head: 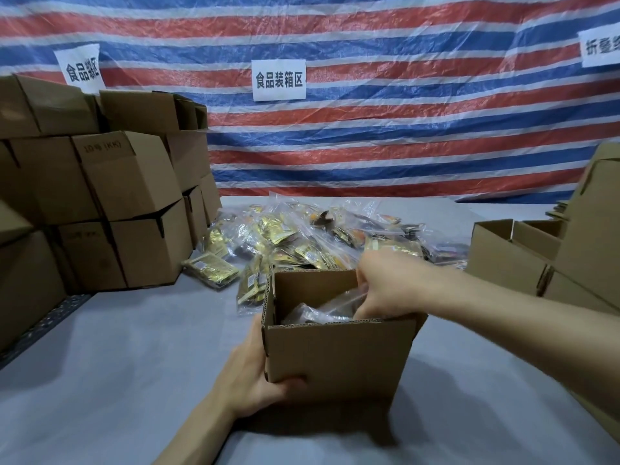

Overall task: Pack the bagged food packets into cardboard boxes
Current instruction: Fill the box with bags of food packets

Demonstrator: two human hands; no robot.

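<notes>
Right hand (385, 286): fingers curled down inside the cardboard box (339, 354), pinching a bagged packet (322, 310).
Left hand (248, 374): grips the box's near-left corner, thumb across its front.
Handling: I judge the packet light, soft, slippery; best taken by an edge.
Packet pile (302, 236): just beyond my right hand.

Grey table (117, 380) with near box (339, 357), packet heap (302, 239), left box stack (127, 182), right boxes (503, 256).
</notes>
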